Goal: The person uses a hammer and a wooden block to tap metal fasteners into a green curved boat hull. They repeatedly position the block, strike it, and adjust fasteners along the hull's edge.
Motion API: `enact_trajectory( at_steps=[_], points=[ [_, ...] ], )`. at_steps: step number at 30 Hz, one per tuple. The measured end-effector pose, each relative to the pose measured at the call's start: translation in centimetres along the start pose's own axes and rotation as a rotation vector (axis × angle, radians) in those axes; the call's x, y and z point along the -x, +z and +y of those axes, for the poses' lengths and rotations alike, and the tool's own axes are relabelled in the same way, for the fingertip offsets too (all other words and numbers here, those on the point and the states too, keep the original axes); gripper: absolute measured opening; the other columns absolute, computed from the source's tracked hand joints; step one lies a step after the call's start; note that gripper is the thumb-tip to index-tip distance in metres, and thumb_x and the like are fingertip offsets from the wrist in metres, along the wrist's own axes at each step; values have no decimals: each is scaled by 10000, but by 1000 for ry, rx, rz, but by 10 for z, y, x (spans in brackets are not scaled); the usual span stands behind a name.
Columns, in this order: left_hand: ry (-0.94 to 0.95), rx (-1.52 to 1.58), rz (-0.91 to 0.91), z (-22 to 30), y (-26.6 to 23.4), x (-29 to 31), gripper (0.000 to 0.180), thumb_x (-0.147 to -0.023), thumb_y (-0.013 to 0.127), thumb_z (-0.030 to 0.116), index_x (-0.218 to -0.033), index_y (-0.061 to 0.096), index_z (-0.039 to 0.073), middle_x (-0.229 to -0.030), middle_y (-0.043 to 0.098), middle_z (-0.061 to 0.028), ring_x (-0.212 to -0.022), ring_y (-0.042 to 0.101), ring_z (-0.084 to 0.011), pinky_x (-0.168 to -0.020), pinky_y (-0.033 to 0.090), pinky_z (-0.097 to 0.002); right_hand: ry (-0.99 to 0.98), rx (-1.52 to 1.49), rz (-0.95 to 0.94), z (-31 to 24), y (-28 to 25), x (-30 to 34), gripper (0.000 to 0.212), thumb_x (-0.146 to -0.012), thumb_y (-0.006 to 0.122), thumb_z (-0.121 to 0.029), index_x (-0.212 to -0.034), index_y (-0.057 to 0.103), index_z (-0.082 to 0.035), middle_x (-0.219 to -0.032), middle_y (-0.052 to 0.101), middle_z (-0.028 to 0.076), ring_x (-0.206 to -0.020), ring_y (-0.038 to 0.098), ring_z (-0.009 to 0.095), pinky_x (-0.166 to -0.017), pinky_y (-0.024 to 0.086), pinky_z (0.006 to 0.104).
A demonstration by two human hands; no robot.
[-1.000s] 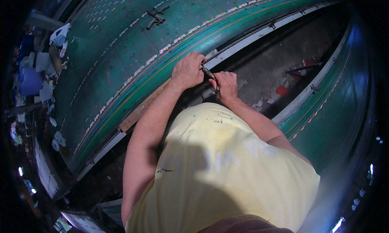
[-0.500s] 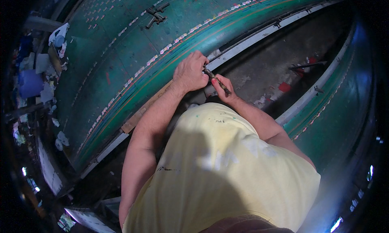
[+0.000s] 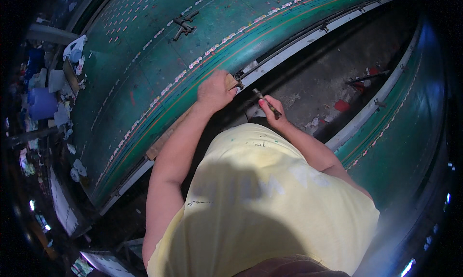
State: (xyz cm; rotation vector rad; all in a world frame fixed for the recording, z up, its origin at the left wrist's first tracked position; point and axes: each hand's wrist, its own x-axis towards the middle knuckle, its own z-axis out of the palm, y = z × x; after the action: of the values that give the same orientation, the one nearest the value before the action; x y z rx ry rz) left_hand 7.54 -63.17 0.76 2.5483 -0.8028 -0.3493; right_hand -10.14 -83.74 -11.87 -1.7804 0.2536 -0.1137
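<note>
My left hand [image 3: 212,92] is at the near edge of the long green table [image 3: 159,67], its fingers closed over the end of a wooden strip [image 3: 230,82]. A small metal fitting with a ring [image 3: 238,79] sits just beyond that end, by the pale edge rail. To the right, my right hand [image 3: 274,111] is closed round a short, dark, stained metal tool [image 3: 268,103]. Its tip points up toward the fitting, with a gap between them. The tool's exact kind is unclear.
Crossed metal T-shaped pieces [image 3: 183,26] lie on the green surface. Beyond the floor gap, a second green table [image 3: 386,142] stands at right. Red scraps [image 3: 342,106] and litter lie on the floor. A purple container [image 3: 40,103] and plastic waste are at far left.
My right hand has drawn the metal tool down and right, away from the fitting. My left hand has shifted slightly down and left, and the strip's end and ring now show.
</note>
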Motion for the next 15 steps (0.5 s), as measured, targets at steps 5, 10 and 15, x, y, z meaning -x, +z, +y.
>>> enact_trajectory(
  at_steps=[5, 10, 15],
  points=[
    [-20, -9, -27, -5, -11, 9, 479, -870, 914, 418, -1110, 721, 51, -1049, 779, -218, -1022, 761, -437, -886, 594, -550, 114, -42, 361, -2, -35, -6, 356, -1142, 649, -316, -916, 605, -43, -764, 527, 17, -780, 506, 130, -720, 443, 352],
    [-73, -22, -110, 0, -13, 7, 464, -877, 899, 419, -1127, 745, 60, -1119, 793, -212, -1092, 765, -424, -933, 597, -556, 122, -236, 550, -30, -45, -44, 250, -1132, 689, -310, -1005, 651, -98, -761, 567, -29, -641, 549, 83, -569, 463, 302],
    [-53, 19, -108, -2, -12, 6, 446, -855, 921, 403, -1115, 762, 77, -1088, 791, -202, -1044, 769, -421, -892, 597, -545, 59, -333, 517, -47, -11, -60, 195, -1116, 714, -286, -1067, 665, -103, -788, 602, -46, -645, 576, 67, -587, 497, 277]
  ],
)
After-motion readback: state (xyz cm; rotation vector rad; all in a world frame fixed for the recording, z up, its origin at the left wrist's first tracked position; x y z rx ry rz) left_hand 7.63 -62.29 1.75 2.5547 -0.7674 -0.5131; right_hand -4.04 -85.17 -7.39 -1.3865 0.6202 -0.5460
